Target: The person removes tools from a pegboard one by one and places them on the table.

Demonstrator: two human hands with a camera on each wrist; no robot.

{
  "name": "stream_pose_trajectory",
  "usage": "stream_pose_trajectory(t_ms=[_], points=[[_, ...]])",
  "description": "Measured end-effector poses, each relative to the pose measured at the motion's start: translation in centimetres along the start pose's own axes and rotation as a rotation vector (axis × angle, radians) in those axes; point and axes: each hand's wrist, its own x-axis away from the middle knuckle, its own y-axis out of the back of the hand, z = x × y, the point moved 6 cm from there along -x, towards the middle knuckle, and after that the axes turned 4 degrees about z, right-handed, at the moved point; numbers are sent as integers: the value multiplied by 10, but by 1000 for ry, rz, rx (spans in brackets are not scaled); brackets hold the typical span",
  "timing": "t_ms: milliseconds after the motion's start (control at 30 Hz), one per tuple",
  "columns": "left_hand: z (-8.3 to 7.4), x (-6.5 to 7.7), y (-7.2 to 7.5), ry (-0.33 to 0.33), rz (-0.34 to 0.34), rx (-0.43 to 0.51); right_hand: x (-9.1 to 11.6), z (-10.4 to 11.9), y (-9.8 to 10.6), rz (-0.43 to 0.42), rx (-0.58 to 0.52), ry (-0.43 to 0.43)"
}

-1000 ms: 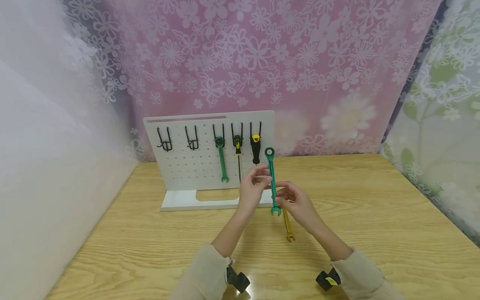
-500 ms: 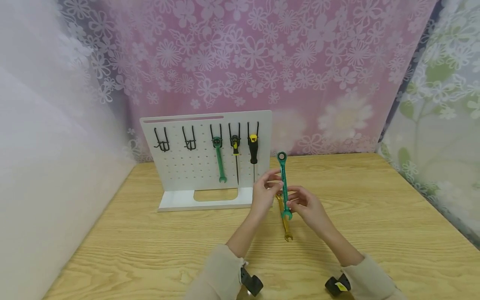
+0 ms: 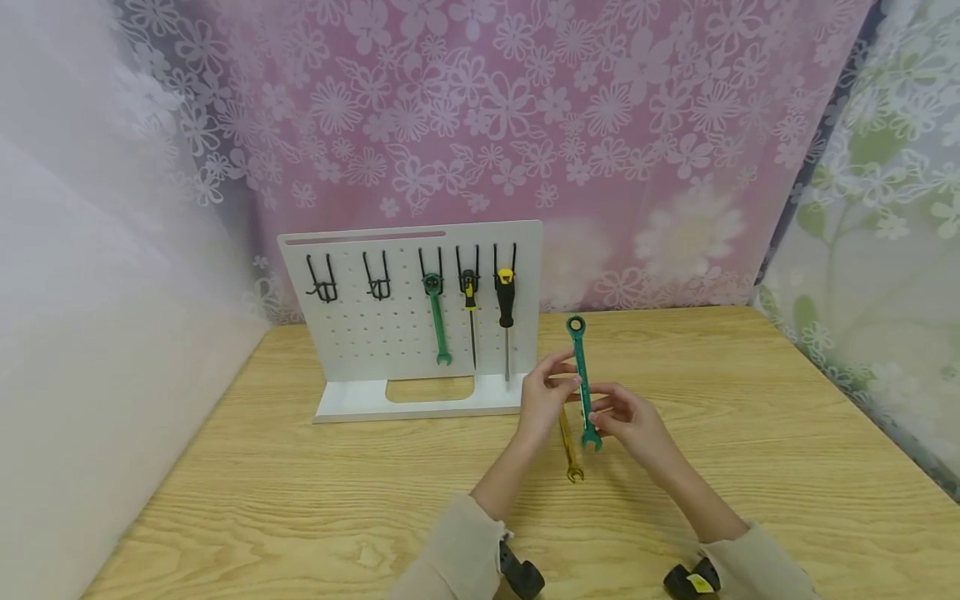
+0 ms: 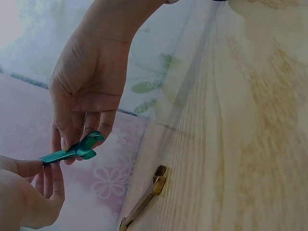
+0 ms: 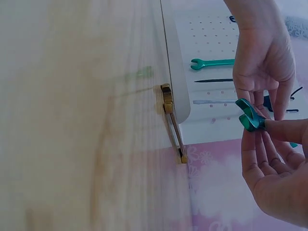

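A green combination wrench (image 3: 581, 358) is held up over the table, slightly tilted, ring end up and open end down. My left hand (image 3: 542, 408) pinches it around mid-shaft between thumb and fingers. Lower down, near the open end, my right hand (image 3: 636, 429) pinches it too. The left wrist view shows both thumbs pressing the wrench's shaft (image 4: 60, 156); in the right wrist view its open end (image 5: 250, 118) points at the camera. A gold wrench (image 3: 567, 446) lies on the table just beyond and below the hands, its upper part hidden behind my left hand.
A white pegboard stand (image 3: 375, 350) stands at the back left. From its hooks hang another green wrench (image 3: 438, 325), a thin yellow-and-black screwdriver (image 3: 470, 292) and a thicker screwdriver (image 3: 506, 302). Two hooks at left, including the leftmost hook (image 3: 324, 287), carry no tool.
Both hands have moved right and slightly toward me with the green wrench, away from the pegboard. The thicker screwdriver's shaft has come into full view. Both hands keep their grip.
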Motion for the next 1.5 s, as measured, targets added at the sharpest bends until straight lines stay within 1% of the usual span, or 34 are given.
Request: stream_pose_trajectory(t_ms=[33, 100, 267, 433, 533, 700, 833, 1100, 1400, 1500], points=[[5, -2, 0, 10, -3, 11, 1, -1, 1, 3, 0, -2], [10, -2, -1, 25, -15, 21, 2, -3, 1, 14, -2, -8], [14, 0, -1, 48, -34, 28, 3, -7, 2, 36, -21, -27], [19, 1, -2, 62, -36, 39, 4, -10, 2, 53, -46, -44], [23, 1, -1, 71, -38, 28, 5, -13, 2, 59, -57, -60], [29, 2, -1, 82, -44, 23, 6, -18, 2, 64, -59, -84], [33, 1, -2, 88, -36, 23, 7, -21, 2, 62, -53, -94], [35, 2, -2, 110, -45, 10, 7, -26, 3, 65, -55, -104], [45, 3, -2, 137, -43, -16, 9, -33, 3, 79, -75, -83], [49, 3, -2, 132, -38, -21, 9, -36, 3, 78, -97, -86]])
